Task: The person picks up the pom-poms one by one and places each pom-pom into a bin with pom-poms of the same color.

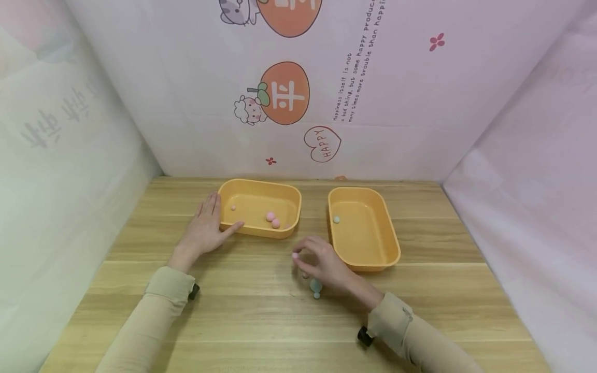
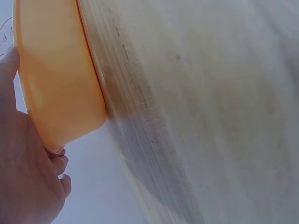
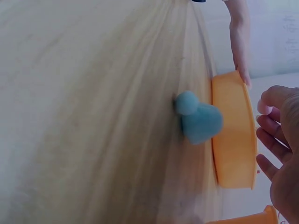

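Note:
My right hand (image 1: 324,261) pinches a small pink ball (image 1: 295,255) between thumb and forefinger, above the table between two yellow trays. The ball (image 3: 264,108) also shows at the fingertips in the right wrist view. Under that hand lie a larger blue-green ball (image 1: 316,286) and a smaller blue-green ball (image 1: 316,295), touching or nearly so. Beside them sits a small brownish piece (image 1: 305,275), partly hidden. My left hand (image 1: 205,233) rests at the near left corner of the left tray (image 1: 254,230), fingers extended along its side and thumb on its near rim.
Several pink balls (image 1: 270,216) lie inside the left tray. The right tray (image 1: 366,268) holds one pale green ball (image 1: 336,219) near its left wall. Printed white sheets (image 1: 382,150) enclose the wooden table (image 1: 233,321) at the back and both sides.

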### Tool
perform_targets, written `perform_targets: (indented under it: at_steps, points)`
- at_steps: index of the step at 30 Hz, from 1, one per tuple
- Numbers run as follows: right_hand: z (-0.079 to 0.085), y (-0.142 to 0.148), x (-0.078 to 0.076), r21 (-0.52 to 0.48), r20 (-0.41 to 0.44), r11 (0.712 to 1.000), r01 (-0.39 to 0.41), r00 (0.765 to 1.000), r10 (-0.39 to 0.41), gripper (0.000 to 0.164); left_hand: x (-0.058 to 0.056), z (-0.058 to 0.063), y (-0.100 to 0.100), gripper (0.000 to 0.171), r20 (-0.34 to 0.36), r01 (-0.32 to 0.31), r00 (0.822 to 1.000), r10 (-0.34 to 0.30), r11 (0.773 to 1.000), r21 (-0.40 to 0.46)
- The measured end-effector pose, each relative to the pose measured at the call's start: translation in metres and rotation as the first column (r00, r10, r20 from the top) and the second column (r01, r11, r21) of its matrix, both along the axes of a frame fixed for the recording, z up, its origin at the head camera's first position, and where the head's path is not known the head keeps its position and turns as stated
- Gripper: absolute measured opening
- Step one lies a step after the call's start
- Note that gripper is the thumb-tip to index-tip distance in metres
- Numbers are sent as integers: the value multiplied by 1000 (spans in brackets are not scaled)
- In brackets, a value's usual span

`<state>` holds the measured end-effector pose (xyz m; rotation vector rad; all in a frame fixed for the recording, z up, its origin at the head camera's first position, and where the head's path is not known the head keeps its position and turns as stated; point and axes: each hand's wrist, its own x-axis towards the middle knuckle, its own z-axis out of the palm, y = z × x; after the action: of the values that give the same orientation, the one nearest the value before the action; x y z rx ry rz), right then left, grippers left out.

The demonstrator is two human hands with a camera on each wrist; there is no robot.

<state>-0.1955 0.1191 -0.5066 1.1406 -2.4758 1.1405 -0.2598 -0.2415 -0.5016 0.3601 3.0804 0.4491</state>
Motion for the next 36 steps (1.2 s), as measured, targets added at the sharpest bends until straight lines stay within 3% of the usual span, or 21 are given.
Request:
perform_targets:
  at_steps: [9, 25, 36]
  points:
    - [12, -3, -7, 15, 72, 1000, 22, 997, -23, 12, -1, -5, -2, 119, -8, -4, 1000, 4, 1000, 2]
    - [29, -21, -41, 7, -31, 998, 65, 997, -65, 9, -3, -7, -4, 120, 1, -2, 1000, 2, 1000, -6]
    - [33, -30, -67, -13, -1, 991, 135, 991, -135, 8, -3, -6, -3, 120, 1, -3, 1000, 3, 1000, 4]
